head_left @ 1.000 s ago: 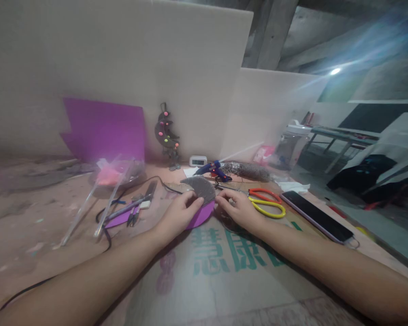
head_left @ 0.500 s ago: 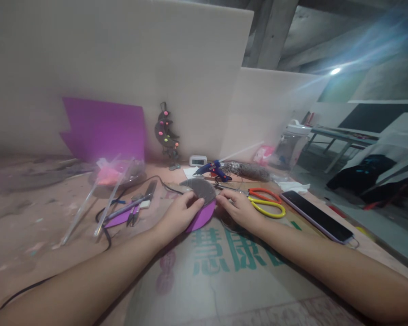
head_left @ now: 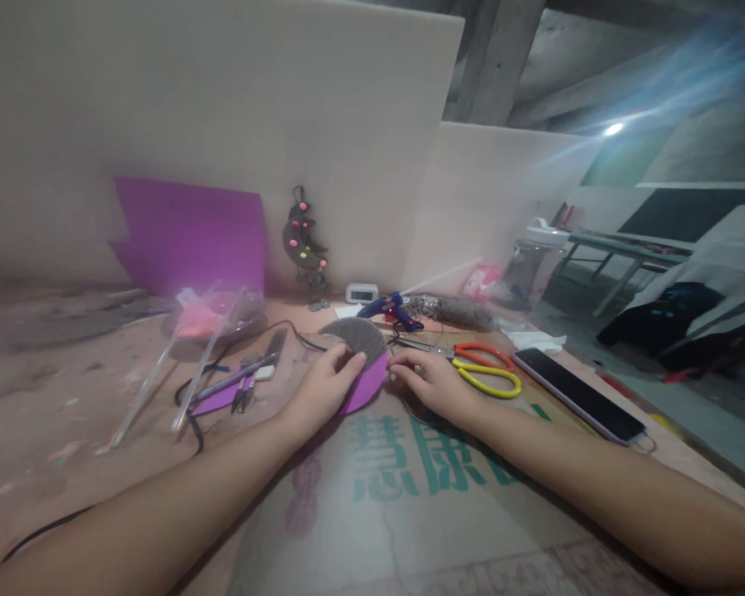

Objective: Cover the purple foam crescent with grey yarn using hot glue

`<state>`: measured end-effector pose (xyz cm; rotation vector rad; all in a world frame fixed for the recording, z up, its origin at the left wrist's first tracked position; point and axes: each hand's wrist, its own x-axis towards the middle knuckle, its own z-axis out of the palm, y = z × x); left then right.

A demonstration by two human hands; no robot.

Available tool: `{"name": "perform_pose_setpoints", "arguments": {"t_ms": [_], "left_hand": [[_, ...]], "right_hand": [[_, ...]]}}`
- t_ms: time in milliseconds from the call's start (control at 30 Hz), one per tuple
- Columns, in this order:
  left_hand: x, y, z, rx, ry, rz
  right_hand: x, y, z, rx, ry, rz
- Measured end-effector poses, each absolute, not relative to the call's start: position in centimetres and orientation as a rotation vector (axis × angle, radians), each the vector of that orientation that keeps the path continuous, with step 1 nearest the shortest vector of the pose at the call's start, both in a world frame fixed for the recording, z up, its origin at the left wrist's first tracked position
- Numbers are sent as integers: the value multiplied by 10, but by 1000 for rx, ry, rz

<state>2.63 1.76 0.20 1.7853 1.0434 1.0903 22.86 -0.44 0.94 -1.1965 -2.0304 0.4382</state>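
My left hand (head_left: 330, 382) grips a purple paper piece (head_left: 367, 389) with a curved edge, thumb on top. Grey yarn-like material (head_left: 361, 338) covers its far part in a crescent shape. Close to its right edge is my right hand (head_left: 423, 379), thumb and fingers pinched together. Whatever lies between those fingertips is too small to make out. Beyond the piece rests a blue glue gun (head_left: 392, 311), a small light glowing on it. Scissors (head_left: 481, 368) with one orange and one yellow handle lie right of my right hand.
A phone (head_left: 577, 396) lies at the right. Clear sticks (head_left: 189, 389), a plastic bag with pink contents (head_left: 204, 319), and pens (head_left: 243, 389) are on the left. Against the wall stand a decorated crescent ornament (head_left: 303, 240), a purple sheet (head_left: 192, 236) and a small digital clock (head_left: 361, 294).
The purple and grey piece has turned slightly and shifted a little left. My right hand's fingertips have moved slightly left and down, staying near its edge.
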Motion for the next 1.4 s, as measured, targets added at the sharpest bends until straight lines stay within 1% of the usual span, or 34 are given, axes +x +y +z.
{"name": "perform_pose_setpoints", "arguments": {"t_ms": [167,367,500,633,833,1033,1200,1300,1400], "left_hand": [[27,17,3,1786,1055,1077],[27,15,6,1760,992,1101],[27,15,6,1755,1010,1106],[27,15,5,1762,1021,1115],[27,13,2,1862,942,1097],[28,11,5,1755,1057,1253],[29,5,7,1756,940,1048],[28,3,6,1814,850,1030],[25,6,4,1846,786,1046]], "right_hand": [[227,-8,12,-1230,-2010,439],[229,-4,9,-1142,-2026,303],[230,-3,10,-1146,-2046,289],[228,-9,15,-1157,-2130,313],[225,-15,19,-1039,-2286,234],[228,-11,12,-1161,-2062,80],[234,-7,5,-1173,-1909,38],[235,-7,6,-1143,-1979,-8],[235,-11,11,-1071,-2134,-142]]}}
